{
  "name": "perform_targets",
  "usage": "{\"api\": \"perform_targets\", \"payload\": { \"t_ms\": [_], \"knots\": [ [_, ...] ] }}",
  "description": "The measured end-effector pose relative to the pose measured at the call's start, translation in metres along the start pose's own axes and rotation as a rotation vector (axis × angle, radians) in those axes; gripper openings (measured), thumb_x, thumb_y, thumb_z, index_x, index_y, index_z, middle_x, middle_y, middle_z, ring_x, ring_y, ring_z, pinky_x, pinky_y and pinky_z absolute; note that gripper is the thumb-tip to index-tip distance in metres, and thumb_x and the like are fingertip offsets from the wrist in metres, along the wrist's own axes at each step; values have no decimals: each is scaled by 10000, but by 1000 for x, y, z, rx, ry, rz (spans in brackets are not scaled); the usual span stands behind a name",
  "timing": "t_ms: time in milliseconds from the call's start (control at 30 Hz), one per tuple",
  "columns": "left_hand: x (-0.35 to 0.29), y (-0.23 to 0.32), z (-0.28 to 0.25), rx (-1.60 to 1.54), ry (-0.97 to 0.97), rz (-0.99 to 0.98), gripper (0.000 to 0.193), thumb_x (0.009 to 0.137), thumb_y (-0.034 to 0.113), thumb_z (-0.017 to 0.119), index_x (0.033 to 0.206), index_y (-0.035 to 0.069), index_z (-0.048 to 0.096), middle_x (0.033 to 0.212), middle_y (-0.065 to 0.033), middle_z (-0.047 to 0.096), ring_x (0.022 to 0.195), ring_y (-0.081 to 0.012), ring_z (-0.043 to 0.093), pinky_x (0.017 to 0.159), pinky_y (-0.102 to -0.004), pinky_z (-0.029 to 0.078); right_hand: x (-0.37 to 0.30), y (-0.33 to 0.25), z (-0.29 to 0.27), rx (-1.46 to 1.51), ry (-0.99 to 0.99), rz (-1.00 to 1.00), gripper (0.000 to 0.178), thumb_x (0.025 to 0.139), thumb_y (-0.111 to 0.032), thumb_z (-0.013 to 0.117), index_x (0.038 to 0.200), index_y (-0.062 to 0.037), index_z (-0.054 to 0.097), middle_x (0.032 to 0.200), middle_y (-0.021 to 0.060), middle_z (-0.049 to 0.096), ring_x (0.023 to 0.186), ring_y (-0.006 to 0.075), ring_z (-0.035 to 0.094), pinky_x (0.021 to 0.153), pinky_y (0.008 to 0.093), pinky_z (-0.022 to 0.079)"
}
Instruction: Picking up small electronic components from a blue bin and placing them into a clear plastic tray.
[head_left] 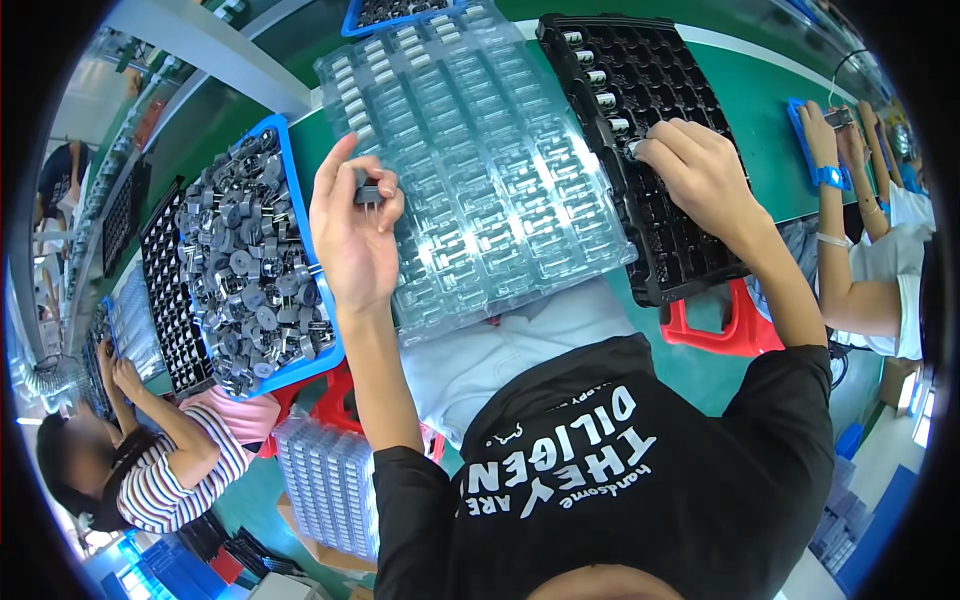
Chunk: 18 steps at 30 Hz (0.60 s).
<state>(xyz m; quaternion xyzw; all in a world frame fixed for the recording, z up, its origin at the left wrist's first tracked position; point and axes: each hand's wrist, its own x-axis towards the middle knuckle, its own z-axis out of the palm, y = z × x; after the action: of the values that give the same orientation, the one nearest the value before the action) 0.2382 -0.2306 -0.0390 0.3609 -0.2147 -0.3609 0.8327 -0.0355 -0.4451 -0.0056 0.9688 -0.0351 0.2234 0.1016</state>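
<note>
My left hand [352, 245] is raised over the left edge of a transparent plastic blister tray [480, 160], its fingers closed round a small dark grey component [368, 194] with thin metal pins pointing down. Small silvery parts sit in pockets of that tray along its far left rows. On the right, my right hand [700, 175] reaches over a black pocketed tray [690, 275]. Its thumb and forefinger pinch a small silvery cylindrical part [634, 148] at the tray's left column. Farther up this column stand several similar silver-and-white parts [606, 101].
Left of the transparent tray, a blue bin [335, 352] is heaped with grey round components [250, 270] with metal pins. A red stool [720, 320] stands below the black tray. Co-workers sit at both sides, one in a striped shirt [175, 480]. Stacked blister trays [325, 490] lie lower left.
</note>
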Motion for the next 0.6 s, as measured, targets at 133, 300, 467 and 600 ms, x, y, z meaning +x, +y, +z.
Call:
{"api": "perform_targets", "payload": {
  "t_ms": [133, 300, 467, 600],
  "knots": [
    [-1, -2, 7, 178, 4, 9, 354, 974, 92, 547, 1286, -26, 429, 935, -131, 597, 733, -111, 513, 520, -202, 357, 3, 0, 5, 30, -17, -19, 109, 735, -33, 665, 811, -16, 589, 794, 81, 562, 691, 238, 576, 590, 345, 472],
    [-1, -4, 8, 354, -90, -19, 256, 970, 107, 569, 1181, -1, 471, 938, -134, 640, 716, -71, 502, 524, -184, 370, 0, 4, 14, 82, -20, 25, 114, 749, -40, 678, 818, -14, 591, 800, 83, 565, 704, 246, 585, 605, 357, 481],
    [-4, 2, 14, 524, -158, -26, 279, 969, 175, 590, 1207, 29, 589, 843, -45, 654, 640, -34, 481, 539, -177, 376, 18, 12, 7, 205, -36, 59, 97, 792, -71, 700, 835, -30, 624, 785, 85, 573, 686, 264, 608, 593, 345, 492],
    [-10, 5, 12, 492, -234, -53, 372, 1021, 319, 491, 1247, 35, 571, 704, 7, 543, 590, -41, 452, 521, -183, 343, 93, 11, 15, 361, 136, -3, 71, 826, -73, 683, 866, -28, 646, 745, 102, 592, 656, 274, 610, 573, 346, 487]
  ]
}}
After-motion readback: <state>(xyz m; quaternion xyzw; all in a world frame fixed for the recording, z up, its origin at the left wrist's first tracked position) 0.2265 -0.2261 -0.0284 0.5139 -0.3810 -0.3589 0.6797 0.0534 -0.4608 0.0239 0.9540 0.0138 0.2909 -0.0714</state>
